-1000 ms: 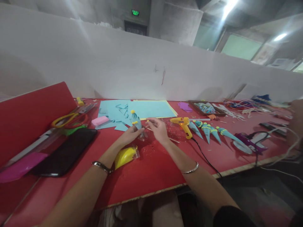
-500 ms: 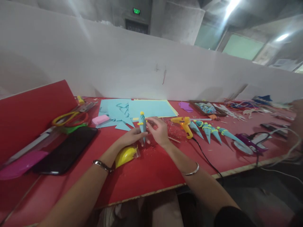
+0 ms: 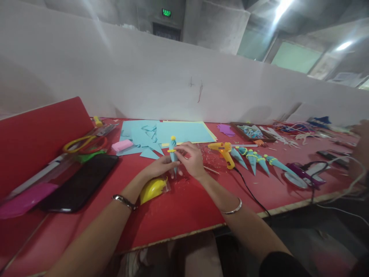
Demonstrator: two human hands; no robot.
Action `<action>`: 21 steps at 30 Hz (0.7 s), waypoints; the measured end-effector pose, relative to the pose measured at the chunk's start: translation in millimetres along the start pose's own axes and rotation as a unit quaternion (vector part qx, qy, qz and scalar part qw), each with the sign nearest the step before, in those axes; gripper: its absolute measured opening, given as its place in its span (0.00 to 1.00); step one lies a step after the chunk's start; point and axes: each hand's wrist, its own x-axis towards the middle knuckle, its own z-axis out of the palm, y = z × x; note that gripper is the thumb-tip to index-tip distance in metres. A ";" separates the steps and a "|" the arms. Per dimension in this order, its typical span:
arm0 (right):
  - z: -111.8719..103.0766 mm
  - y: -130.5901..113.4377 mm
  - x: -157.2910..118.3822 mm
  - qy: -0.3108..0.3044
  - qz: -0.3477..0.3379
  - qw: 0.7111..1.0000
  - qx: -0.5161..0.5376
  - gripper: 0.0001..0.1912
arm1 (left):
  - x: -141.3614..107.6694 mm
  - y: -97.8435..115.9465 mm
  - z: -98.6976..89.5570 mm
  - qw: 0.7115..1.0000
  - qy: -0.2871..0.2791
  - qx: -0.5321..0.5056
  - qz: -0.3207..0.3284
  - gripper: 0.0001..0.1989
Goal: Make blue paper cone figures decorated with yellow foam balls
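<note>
My left hand [image 3: 160, 168] is closed around the lower part of a light-blue paper cone [image 3: 173, 157], which stands point down with a yellow ball on top. A yellow strip [image 3: 171, 151] crosses the cone's front below its top. At the cone's right side, my right hand [image 3: 190, 158] has thumb and forefinger pinched on the strip's right end. What lies behind the cone is hidden. Beside my left wrist lies a yellow packet [image 3: 153, 190], possibly soft clay.
A yellow glue gun [image 3: 225, 152] with a black cord lies right, near several finished blue cones [image 3: 253, 163]. Blue paper sheets [image 3: 184, 131] are behind my hands. Scissors [image 3: 82, 145], a black phone [image 3: 82, 184] and a pink block [image 3: 122, 145] are left. Another person's arm [image 3: 359, 150] shows far right.
My right fingertips have moved slightly left, onto the cone's front edge. The yellow strip now lies across the front, where its right end stuck out before. My left hand stays put.
</note>
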 end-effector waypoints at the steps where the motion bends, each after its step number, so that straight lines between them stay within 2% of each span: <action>1: 0.0 -0.2 0.0 -0.001 -0.001 1.000 0.002 0.07 | 0.1 -0.3 -0.1 1.000 0.000 0.000 0.001 0.14; 6: 0.6 -2.3 0.5 0.004 0.004 1.000 0.030 0.07 | 0.1 0.1 0.0 1.000 -0.002 0.001 0.007 0.14; 11: 3.6 1.5 1.8 0.022 0.059 0.994 0.084 0.06 | 1.1 -1.6 -0.4 1.000 -0.008 0.011 0.007 0.14; 21: 9.8 9.7 1.4 0.003 0.147 0.978 0.150 0.07 | 3.5 -9.9 -3.7 1.000 -0.015 0.022 0.017 0.11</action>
